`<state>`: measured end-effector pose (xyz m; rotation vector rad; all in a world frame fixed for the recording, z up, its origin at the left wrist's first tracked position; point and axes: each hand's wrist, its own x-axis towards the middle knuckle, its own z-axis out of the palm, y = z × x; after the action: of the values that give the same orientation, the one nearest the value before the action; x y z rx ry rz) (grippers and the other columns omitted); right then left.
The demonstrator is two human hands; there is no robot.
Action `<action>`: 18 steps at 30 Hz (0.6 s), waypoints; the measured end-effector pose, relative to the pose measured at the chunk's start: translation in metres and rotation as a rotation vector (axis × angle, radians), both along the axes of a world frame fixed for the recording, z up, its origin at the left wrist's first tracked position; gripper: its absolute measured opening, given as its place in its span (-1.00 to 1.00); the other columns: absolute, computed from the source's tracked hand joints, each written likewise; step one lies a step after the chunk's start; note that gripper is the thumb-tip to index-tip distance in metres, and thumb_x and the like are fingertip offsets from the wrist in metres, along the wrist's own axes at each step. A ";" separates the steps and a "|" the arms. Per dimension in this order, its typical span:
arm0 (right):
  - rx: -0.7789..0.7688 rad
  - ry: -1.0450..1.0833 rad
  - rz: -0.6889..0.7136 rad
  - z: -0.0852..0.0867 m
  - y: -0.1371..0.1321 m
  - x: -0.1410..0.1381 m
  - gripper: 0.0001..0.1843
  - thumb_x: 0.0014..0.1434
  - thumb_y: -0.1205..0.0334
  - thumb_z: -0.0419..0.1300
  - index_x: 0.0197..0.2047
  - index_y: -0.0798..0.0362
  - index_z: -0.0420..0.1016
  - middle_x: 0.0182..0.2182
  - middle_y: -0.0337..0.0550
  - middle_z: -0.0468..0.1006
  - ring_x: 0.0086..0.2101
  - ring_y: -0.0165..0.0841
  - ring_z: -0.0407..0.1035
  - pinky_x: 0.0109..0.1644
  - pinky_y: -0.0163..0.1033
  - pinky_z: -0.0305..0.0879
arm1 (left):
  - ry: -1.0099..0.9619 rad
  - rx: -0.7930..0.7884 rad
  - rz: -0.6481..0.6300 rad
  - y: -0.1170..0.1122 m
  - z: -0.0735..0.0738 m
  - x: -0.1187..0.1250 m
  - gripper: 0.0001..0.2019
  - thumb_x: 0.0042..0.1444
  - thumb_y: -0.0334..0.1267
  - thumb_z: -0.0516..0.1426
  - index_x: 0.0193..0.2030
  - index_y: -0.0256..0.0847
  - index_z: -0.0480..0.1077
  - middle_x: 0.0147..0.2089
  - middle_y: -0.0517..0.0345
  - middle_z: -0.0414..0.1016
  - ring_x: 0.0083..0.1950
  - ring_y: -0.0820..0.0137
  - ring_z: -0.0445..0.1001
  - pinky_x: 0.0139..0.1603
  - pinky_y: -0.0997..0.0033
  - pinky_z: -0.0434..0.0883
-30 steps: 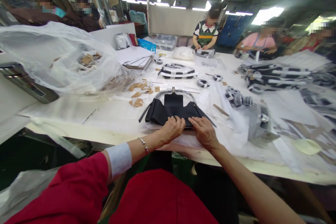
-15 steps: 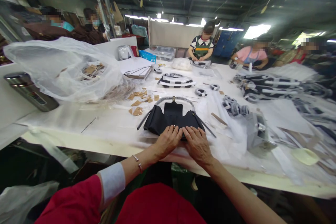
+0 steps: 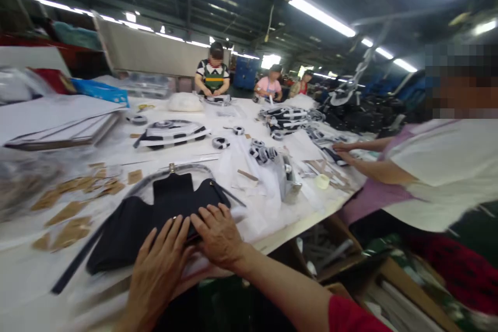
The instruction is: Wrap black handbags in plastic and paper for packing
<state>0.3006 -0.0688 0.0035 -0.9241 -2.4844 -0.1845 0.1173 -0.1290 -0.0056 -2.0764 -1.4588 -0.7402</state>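
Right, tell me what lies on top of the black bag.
Fingers of the left hand and right hand rest along the near edge of the black bag; the surface directly beneath them is covered.

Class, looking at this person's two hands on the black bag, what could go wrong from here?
The black bag lies near the front edge of the table, so a tug by the left hand or right hand might drag it off. Loose brown tags beside it could get scattered.
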 end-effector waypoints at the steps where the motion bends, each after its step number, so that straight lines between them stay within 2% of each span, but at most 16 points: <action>1: 0.000 -0.002 0.006 0.001 0.001 0.000 -0.29 0.27 -0.08 0.16 0.36 0.05 0.14 0.24 0.06 0.37 0.20 -0.05 0.19 0.29 0.19 0.06 | -0.007 0.007 -0.016 0.001 -0.003 -0.001 -0.42 0.35 -0.15 -0.03 0.48 -0.15 -0.02 0.33 -0.12 0.34 0.27 0.02 0.37 0.29 -0.05 0.16; 4: -0.031 0.005 0.033 0.009 0.001 0.001 -0.35 0.29 -0.04 0.14 0.35 0.05 0.15 0.25 0.01 0.36 0.22 -0.12 0.17 0.32 0.13 0.05 | 0.000 -0.004 -0.027 0.001 -0.006 -0.002 -0.39 0.37 -0.11 -0.07 0.50 -0.14 -0.13 0.34 -0.11 0.32 0.27 0.01 0.37 0.25 -0.03 0.19; 7: -0.066 0.107 0.051 0.024 -0.007 0.009 -0.43 0.32 0.01 0.12 0.32 0.01 0.20 0.25 -0.05 0.37 0.25 -0.20 0.15 0.37 0.06 -0.01 | 0.020 -0.002 -0.010 -0.001 -0.002 0.000 -0.39 0.38 -0.12 -0.07 0.50 -0.12 -0.15 0.31 -0.09 0.36 0.24 0.06 0.41 0.23 0.02 0.20; 10: -0.030 0.308 0.041 0.035 -0.022 0.037 -0.55 0.34 0.14 0.10 0.26 0.02 0.29 0.18 -0.06 0.45 0.23 -0.26 0.20 0.39 0.01 0.00 | 0.039 0.004 0.016 -0.003 0.001 0.002 -0.39 0.36 -0.14 -0.02 0.49 -0.11 -0.10 0.30 -0.07 0.38 0.21 0.09 0.44 0.23 0.05 0.20; 12: 0.006 0.413 0.024 0.034 -0.034 0.071 -0.62 0.33 0.27 0.07 0.20 0.02 0.34 0.09 -0.06 0.52 0.15 -0.30 0.30 0.35 -0.01 0.10 | 0.030 0.005 0.044 -0.004 0.000 0.005 -0.39 0.36 -0.14 0.00 0.49 -0.11 -0.07 0.30 -0.06 0.38 0.20 0.10 0.44 0.25 0.06 0.20; 14: 0.021 0.462 -0.042 0.021 -0.047 0.116 -0.65 0.31 0.36 0.08 0.15 -0.01 0.39 0.00 -0.08 0.57 0.06 -0.32 0.39 0.29 -0.02 0.21 | 0.006 -0.006 0.069 -0.006 -0.002 0.007 -0.38 0.35 -0.15 0.03 0.49 -0.10 -0.06 0.30 -0.06 0.39 0.21 0.11 0.44 0.26 0.06 0.20; 15: 0.009 0.477 -0.126 0.009 -0.053 0.143 -0.66 0.31 0.38 0.07 0.11 -0.02 0.43 -0.04 -0.09 0.59 0.02 -0.31 0.42 0.24 -0.03 0.26 | -0.010 -0.014 0.075 -0.007 -0.003 0.008 -0.38 0.35 -0.16 0.04 0.49 -0.09 -0.06 0.30 -0.06 0.39 0.21 0.11 0.44 0.26 0.06 0.20; 17: -0.064 0.500 -0.351 -0.024 -0.069 0.200 -0.72 0.32 0.32 0.07 0.03 -0.04 0.51 -0.10 -0.08 0.62 -0.03 -0.27 0.46 0.14 -0.04 0.36 | -0.039 -0.037 0.077 -0.010 -0.004 0.011 -0.37 0.33 -0.17 0.06 0.48 -0.06 -0.04 0.30 -0.05 0.39 0.21 0.11 0.44 0.27 0.05 0.21; 18: -0.128 0.531 -0.512 -0.043 -0.079 0.229 -0.75 0.32 0.25 0.07 -0.02 -0.02 0.54 -0.13 -0.07 0.63 -0.06 -0.25 0.48 0.11 -0.04 0.38 | -0.052 -0.047 0.079 -0.011 -0.003 0.012 -0.37 0.32 -0.17 0.08 0.48 -0.05 -0.03 0.30 -0.04 0.39 0.21 0.11 0.44 0.27 0.04 0.21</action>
<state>0.5300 -0.1478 -0.0394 -1.4370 -1.7603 0.0537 0.1293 -0.1399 -0.0091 -2.0358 -1.5911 -0.7400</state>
